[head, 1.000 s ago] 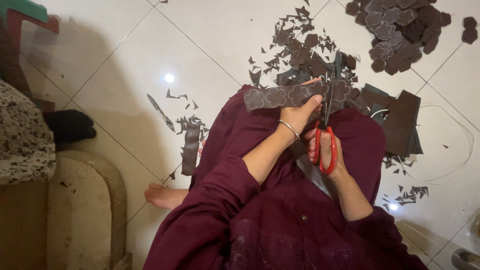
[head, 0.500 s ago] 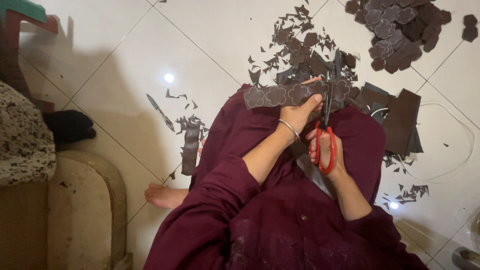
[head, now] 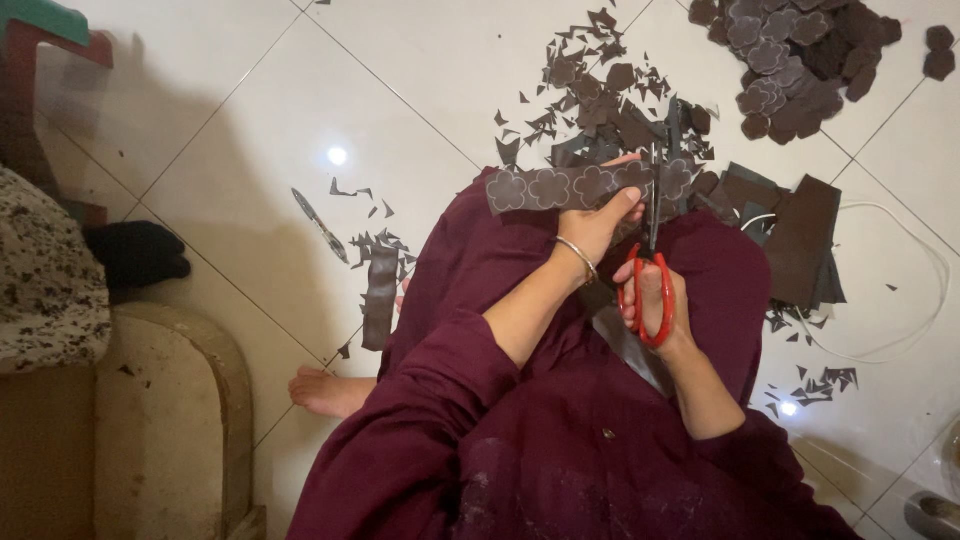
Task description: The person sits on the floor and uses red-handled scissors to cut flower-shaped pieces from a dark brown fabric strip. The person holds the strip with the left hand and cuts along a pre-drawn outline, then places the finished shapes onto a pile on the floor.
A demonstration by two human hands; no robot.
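- Left hand [head: 600, 222]: fingers closed around a dark brown strip [head: 560, 187] marked with outlined flower shapes; the strip is held roughly level above the lap, running leftward from the hand. A thin bangle [head: 577, 258] sits on that wrist.
- Right hand [head: 655, 300]: fingers through the red handles of a pair of scissors [head: 652, 250], gripping them; blades point away from the body and meet the strip at its right end, just beside the left fingertips. How far the blades are parted — cannot tell, the dark material hides them.
- A second dark strip [head: 625, 345] hangs down under the hands across the lap.
- Person seated on a white tiled floor [head: 250, 150], in a maroon garment [head: 500, 460]; one bare foot [head: 330, 390] shows at the left of the lap.
- Beyond the hands: a scatter of small dark offcuts [head: 590, 80] on the tiles.
- Top right: a heap of cut flower-shaped pieces [head: 790, 50], well apart from the hands.
- Right of the scissors: stacked dark brown sheets [head: 800, 240] lying flat, with a white cord [head: 900, 270] looping around them.
- Left of the lap: a loose dark strip [head: 380, 298] on the floor with a few scraps near it — a slim pen-like object [head: 320, 225] lies further left.
- Far left: a beige cushioned seat [head: 150, 420], a patterned cloth [head: 40, 280] and a black item [head: 135, 252].
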